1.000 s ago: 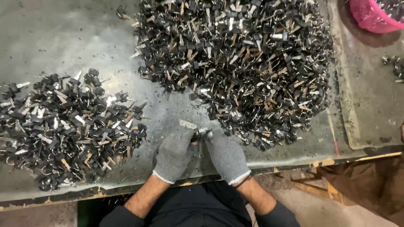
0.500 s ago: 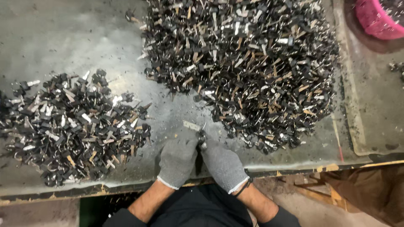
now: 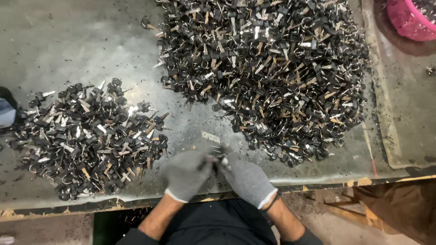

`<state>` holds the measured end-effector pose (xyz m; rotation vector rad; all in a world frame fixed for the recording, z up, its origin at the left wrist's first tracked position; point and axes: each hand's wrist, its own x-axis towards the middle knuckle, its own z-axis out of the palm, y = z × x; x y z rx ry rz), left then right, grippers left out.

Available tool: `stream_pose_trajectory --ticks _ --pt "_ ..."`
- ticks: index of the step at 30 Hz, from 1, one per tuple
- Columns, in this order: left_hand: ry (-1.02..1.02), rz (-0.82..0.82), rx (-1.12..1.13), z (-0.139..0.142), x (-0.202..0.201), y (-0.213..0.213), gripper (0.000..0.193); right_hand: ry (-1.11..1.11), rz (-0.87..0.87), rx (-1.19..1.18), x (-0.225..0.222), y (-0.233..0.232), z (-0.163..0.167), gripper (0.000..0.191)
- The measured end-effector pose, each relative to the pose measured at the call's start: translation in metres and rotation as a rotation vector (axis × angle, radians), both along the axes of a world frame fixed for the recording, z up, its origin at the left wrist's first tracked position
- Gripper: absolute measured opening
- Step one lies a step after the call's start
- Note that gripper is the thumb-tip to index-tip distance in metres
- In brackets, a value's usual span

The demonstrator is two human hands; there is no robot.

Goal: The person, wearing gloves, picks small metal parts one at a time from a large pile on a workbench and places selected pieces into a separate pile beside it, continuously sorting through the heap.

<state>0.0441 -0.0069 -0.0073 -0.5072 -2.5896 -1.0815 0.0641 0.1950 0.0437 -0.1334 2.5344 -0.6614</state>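
Both gloved hands have stayed together at the front edge of the worktop, their fingertips meeting over one small dark key, much as they did half a second ago, though the whole scene sits a little lower in view. Left hand, in a grey knit glove, comes in from the lower left with its fingers curled inward and pinched on the key; right hand, gloved the same, angles in from the lower right and grips the same piece, with a dark band at its wrist. Blur hides the exact fingertip hold. Just beyond the hands a small pale flat strip lies alone on the bare grey metal. A large pile of keys, black heads with silver and brass blades on wire rings, fills the back and right of the worktop. A smaller pile of the same lies toward the left edge. At the back right corner stands a pink plastic tub, cut off by the frame.
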Motion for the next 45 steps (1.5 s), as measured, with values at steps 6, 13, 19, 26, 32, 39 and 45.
stream_pose_trajectory --ticks 6,13,19,26,32,39,45 --pt "0.138 0.054 0.053 0.034 -0.015 0.011 0.022 0.141 -0.032 0.044 0.015 0.003 -0.018 0.036" --pt "-0.331 -0.057 -0.364 0.033 -0.085 0.081 0.035 0.151 -0.010 0.138 0.016 -0.003 -0.018 0.042" --pt "-0.389 -0.006 -0.161 0.040 -0.066 0.054 0.037 0.121 -0.114 0.170 0.024 -0.003 -0.010 0.058" --pt "-0.247 -0.138 -0.243 0.046 -0.071 0.071 0.015 0.320 0.004 0.088 0.025 0.002 -0.030 0.035" --pt "-0.220 -0.241 -0.187 0.051 -0.013 0.052 0.021 0.030 -0.232 0.247 0.006 0.022 -0.028 0.029" --pt "-0.257 -0.107 -0.037 0.032 -0.031 0.032 0.035 -0.070 -0.092 0.113 0.011 0.014 -0.009 0.049" --pt "-0.230 -0.155 -0.152 0.017 -0.024 0.027 0.021 0.130 -0.161 -0.010 -0.004 0.003 -0.015 0.039"
